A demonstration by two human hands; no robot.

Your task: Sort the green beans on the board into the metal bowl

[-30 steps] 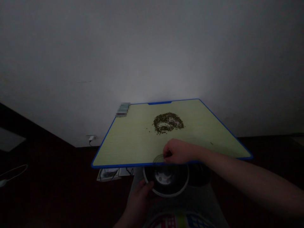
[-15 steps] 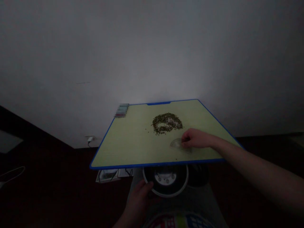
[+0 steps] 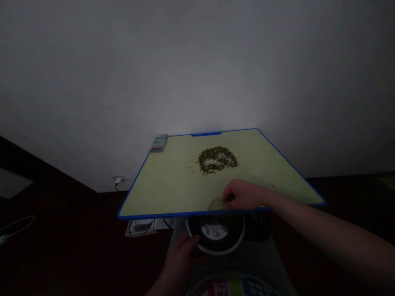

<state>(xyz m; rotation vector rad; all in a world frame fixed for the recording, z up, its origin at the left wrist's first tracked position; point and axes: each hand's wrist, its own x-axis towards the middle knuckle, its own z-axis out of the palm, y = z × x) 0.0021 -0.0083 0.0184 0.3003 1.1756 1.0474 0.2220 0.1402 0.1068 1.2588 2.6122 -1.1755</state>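
My right hand (image 3: 242,194) is closed on a clear protractor (image 3: 215,203), its curved edge showing at the table's near edge. Down on my lap, my left hand (image 3: 182,253) grips the left side of a bowl (image 3: 220,249), thumb over the pale rim. Dark inside, the bowl sits just beneath the edge, with its far part hidden by the tabletop. A pile of small greenish-brown beans (image 3: 212,153) lies spread on the pale table (image 3: 163,181), beyond my right hand.
Blue trim borders the folding table, which stands against a wall (image 3: 197,70). A blurred box-like item (image 3: 159,144) rests at the far left corner. Below are a white box (image 3: 140,228) and a dark round container (image 3: 259,228). A charger (image 3: 118,180) is plugged in at left.
My right hand has drawn the protractor toward me and left, to the near edge of the table. A small dark speck on the right of the tabletop now shows. My left hand stays on the bowl.
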